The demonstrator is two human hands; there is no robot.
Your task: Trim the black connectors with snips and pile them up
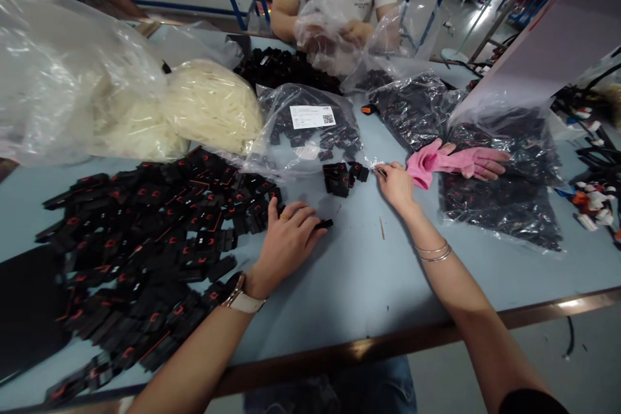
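My left hand (289, 237) rests on the blue-grey table (369, 272) at the right edge of a big pile of black plastic parts with red marks (145, 239). Its fingertips touch a single black part (324, 224). My right hand (396, 184) reaches forward and pinches the corner (377, 168) of a clear plastic bag (310, 129) that bears a white label and holds more black parts. A small heap of black parts (343, 176) lies just left of that hand.
Pink gloves (456, 162) lie on another bag of black parts (499, 187) at right. Large bags of white parts (145, 103) stand at the back left. A person across the table (334, 0) handles a clear bag. Cables and connectors (594, 200) lie far right.
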